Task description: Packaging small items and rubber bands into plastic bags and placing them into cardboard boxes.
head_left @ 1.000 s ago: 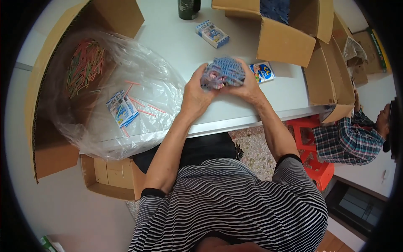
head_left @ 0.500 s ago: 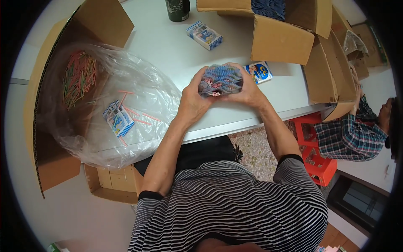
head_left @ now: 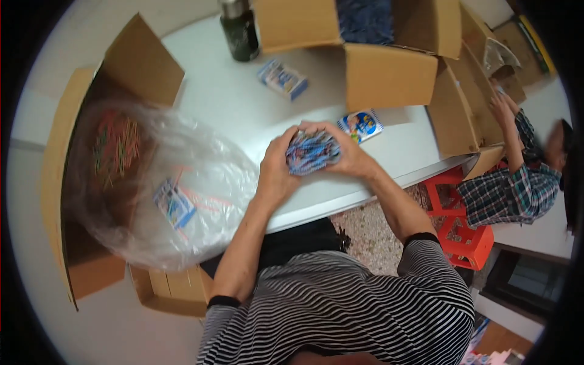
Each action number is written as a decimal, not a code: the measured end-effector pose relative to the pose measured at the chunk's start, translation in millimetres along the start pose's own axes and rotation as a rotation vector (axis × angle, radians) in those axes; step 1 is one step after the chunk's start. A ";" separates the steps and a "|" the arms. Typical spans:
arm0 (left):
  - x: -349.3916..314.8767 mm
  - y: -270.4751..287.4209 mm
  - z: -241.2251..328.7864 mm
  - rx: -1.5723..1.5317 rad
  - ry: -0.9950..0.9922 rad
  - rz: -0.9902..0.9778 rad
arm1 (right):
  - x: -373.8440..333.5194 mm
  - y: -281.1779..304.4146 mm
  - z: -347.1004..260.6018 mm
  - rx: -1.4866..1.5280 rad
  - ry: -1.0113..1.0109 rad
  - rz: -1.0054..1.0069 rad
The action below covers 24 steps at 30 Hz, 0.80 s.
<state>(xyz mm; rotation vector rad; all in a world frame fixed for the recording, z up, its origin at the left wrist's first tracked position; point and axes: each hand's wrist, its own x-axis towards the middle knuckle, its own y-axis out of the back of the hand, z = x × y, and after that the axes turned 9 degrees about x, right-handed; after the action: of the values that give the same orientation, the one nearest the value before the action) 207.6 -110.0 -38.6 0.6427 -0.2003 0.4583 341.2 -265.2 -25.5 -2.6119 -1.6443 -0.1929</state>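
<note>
Between both palms, over the table's front part, I hold a bundle of blue crimped-edge packets (head_left: pixel 312 152), blurred, with its wavy layered edges facing up. My left hand (head_left: pixel 275 165) wraps its left side and my right hand (head_left: pixel 351 157) its right side. The fingers curl around the far side, partly hidden. Just beyond my right hand lies a blue and white packet (head_left: pixel 361 125). Farther back a similar packet (head_left: pixel 283 79) rests on the table. Another packet (head_left: pixel 174 204) sits on the clear plastic bag (head_left: pixel 228 161) at left, near several pink sticks (head_left: pixel 207 199).
A large open carton (head_left: pixel 143 64) at left holds red and green sticks (head_left: pixel 118 146). A dark bottle (head_left: pixel 239 33) and an open carton (head_left: pixel 389 76) with blue contents stand behind. Another carton (head_left: pixel 451 112), a red stool (head_left: pixel 465 242) and a co-worker in plaid (head_left: pixel 511 191) are right.
The view has shifted, so the table things appear lower. My hands still hold the bundle, which now looks more compact and turned. The co-worker's hands have moved at the right carton.
</note>
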 end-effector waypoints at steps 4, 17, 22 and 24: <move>-4.1 -0.8 -2.8 0.014 -0.077 0.093 | -1.3 -9.6 -1.9 -0.097 0.087 -0.035; -14.1 17.4 33.5 -0.149 0.186 -0.058 | -19.1 -25.0 -65.8 -0.096 -0.024 -0.008; 3.3 27.9 61.3 0.003 0.212 -0.226 | -18.7 -17.8 -93.5 -0.273 -0.053 -0.041; 7.7 29.7 66.9 0.035 0.176 -0.246 | -18.0 -23.2 -86.0 -0.361 0.039 -0.055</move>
<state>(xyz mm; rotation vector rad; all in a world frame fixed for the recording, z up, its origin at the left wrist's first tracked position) 197.8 -127.6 32.2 0.6484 0.0537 0.2792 305.8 -280.6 56.8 -2.7878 -1.8172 -0.5908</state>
